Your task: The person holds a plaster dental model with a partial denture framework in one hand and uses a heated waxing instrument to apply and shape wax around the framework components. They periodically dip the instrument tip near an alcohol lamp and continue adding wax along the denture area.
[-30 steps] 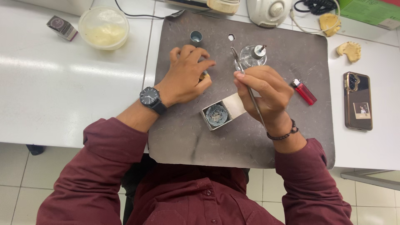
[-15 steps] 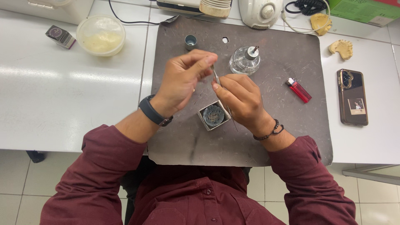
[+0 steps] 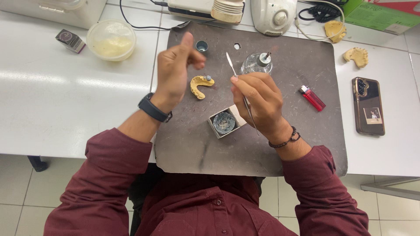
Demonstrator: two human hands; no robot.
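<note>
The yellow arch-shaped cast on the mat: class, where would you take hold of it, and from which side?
Probably pinch the cast across its curved outer bend, coming from above and from the left. It lies flat on the mat with its open ends facing right and a small grey piece on one end, so the bend gives two clear opposite faces. The left hand hovers nearest it.

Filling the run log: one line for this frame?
left hand: raised, empty | right hand: holds metal tool | yellow mold: on mat
</note>
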